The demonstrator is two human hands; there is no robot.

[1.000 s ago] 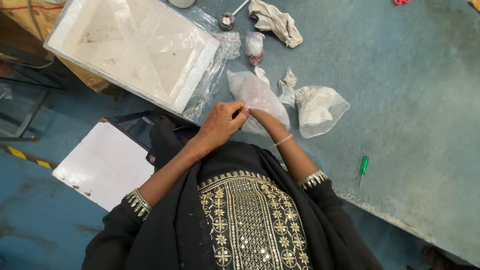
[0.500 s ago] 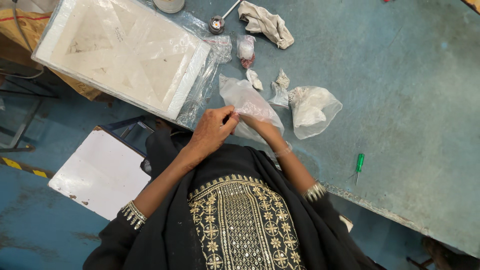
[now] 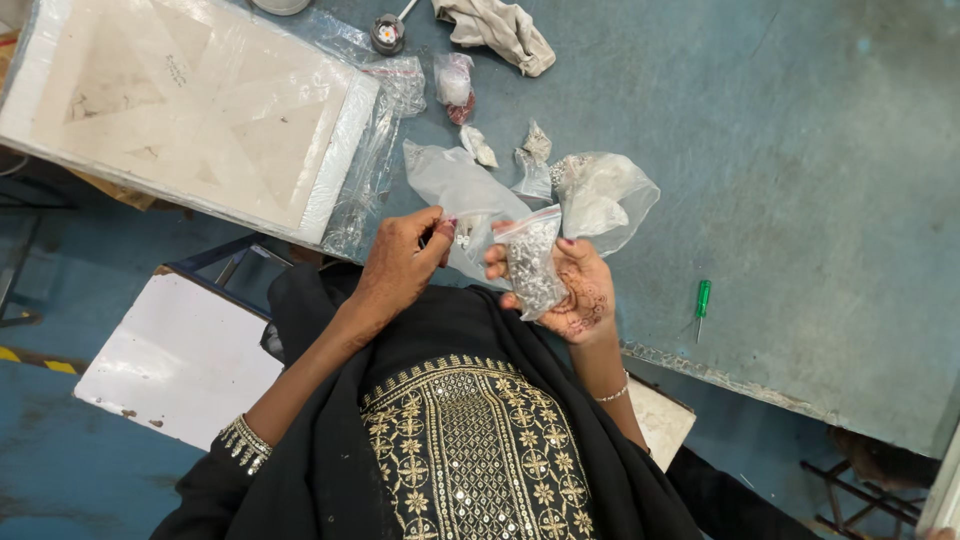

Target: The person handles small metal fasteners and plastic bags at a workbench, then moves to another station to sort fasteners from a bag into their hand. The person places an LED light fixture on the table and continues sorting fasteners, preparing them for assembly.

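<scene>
At the far left, towards nine o'clock of the hands, a flat white board [image 3: 180, 365] lies low beside the person's dark sleeve, and up at eleven o'clock a large pale slab wrapped in clear plastic film [image 3: 185, 110] rests on the worn blue-grey worktable [image 3: 800, 150]. The left hand [image 3: 400, 265] is curled with thumb and fingertips pinched together on a few small silvery metal pieces at the edge of a crumpled clear plastic bag [image 3: 455, 190], which lies just above it at twelve o'clock. Just beside it, at three o'clock, the right hand [image 3: 570, 290] lies palm up, its fingers closed round a small clear plastic packet filled with little silver fasteners [image 3: 530, 262], held over the table's near edge above the person's black embroidered garment. At one o'clock of this hand sits another crumpled clear bag with white contents [image 3: 605, 195]. Further up at twelve o'clock lies a bunched grey-beige cloth [image 3: 500, 30]. Well apart at three o'clock, a small green-handled screwdriver [image 3: 702, 305] lies near the table edge.
</scene>
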